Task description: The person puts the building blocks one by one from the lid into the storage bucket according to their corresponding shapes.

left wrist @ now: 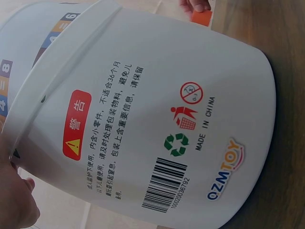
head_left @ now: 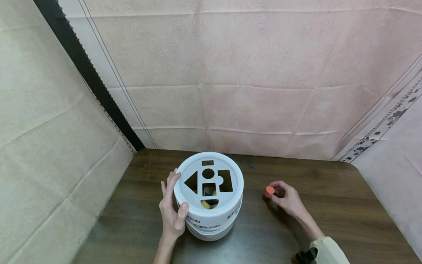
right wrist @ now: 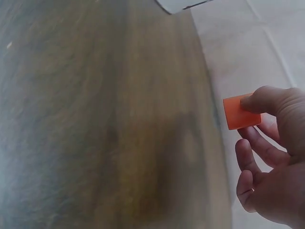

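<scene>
A white shape-sorter bucket (head_left: 214, 219) stands upright on the wooden table, with a lid (head_left: 227, 205) cut with several shaped holes. My left hand (head_left: 173, 211) rests against the left side of this lid, fingers extended along its edge and thumb at the near side. In the left wrist view, the bucket's printed wall (left wrist: 157, 119) fills most of the picture. To the right of the bucket, my right hand (head_left: 290, 201) pinches an orange cylinder block (head_left: 269, 191) between thumb and fingers, over the table. The right wrist view shows the block (right wrist: 238, 113) side-on.
A yellow block (head_left: 206, 205) shows through the lid's front hole, inside the bucket. The brown wooden table (head_left: 250, 238) is bordered at the back by a pale cloth wall (head_left: 247, 110), with more cloth along both sides.
</scene>
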A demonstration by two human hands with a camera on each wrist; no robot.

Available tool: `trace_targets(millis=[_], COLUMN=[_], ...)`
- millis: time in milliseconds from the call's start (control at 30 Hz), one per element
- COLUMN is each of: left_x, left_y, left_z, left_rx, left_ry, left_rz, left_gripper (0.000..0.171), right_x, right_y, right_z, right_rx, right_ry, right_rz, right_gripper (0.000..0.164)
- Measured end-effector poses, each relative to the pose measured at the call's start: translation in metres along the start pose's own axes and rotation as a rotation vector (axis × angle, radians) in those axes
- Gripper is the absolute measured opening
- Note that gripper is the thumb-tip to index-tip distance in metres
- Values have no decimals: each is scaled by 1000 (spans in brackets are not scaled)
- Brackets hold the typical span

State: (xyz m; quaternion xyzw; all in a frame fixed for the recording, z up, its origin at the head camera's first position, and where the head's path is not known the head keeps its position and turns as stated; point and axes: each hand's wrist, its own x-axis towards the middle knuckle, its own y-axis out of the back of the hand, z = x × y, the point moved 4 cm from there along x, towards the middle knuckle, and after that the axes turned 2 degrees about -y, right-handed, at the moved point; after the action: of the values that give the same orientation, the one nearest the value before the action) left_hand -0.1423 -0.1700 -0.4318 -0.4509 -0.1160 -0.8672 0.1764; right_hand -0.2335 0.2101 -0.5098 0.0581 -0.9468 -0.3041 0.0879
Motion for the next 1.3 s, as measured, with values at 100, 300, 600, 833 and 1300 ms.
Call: trace_targets(millis=[100, 300, 600, 833, 1300], left_x=[0, 0, 1, 2, 1], left_y=[1, 2, 1, 0, 1], left_z=[0, 0, 1, 0, 0], left_rx=[1, 6, 15, 22, 21], left_ry=[5, 13, 10, 11, 12], left_rz=[0, -3, -4, -3, -8], left_gripper=[68, 68, 68, 68, 68], right_x=[2, 4, 5, 7, 12], right_y=[2, 6, 23, 34, 26], right_z=[-9, -33, -81, -123, -191], right_rx=[-6, -10, -62, -82, -37], right_ry=[14, 52, 142, 254, 456], right_rz=[-3, -11, 37, 75, 14], right_gripper=[30, 31, 31, 32, 34])
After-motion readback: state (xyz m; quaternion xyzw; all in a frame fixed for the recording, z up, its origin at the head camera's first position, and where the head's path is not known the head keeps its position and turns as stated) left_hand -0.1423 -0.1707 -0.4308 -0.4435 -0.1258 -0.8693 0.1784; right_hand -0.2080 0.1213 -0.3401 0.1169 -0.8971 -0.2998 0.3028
